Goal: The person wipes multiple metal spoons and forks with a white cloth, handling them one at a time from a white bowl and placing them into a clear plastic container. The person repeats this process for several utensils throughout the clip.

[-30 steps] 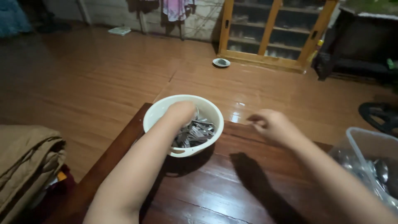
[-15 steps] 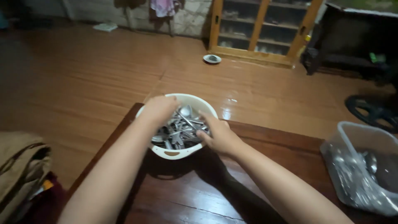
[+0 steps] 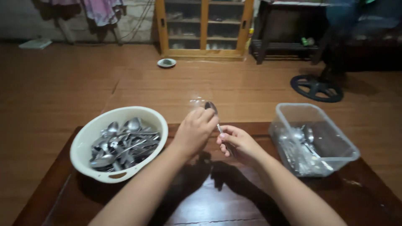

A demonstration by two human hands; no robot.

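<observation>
Dim, warm indoor light from overhead; a pale glare patch sits on the glossy floor [image 3: 197, 100] just beyond the table [image 3: 234, 201]. Soft dark shadows of both forearms fall on the tabletop. Far corners smear into murk, upper right blurred, edges slightly bowed.

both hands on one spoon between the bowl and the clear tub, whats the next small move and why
Probably carry the spoon rightward and drop it in the clear tub. Both the left hand and the right hand hold it above the table, out of the white bowl full of cutlery, and the tub already holds a few spoons.
</observation>
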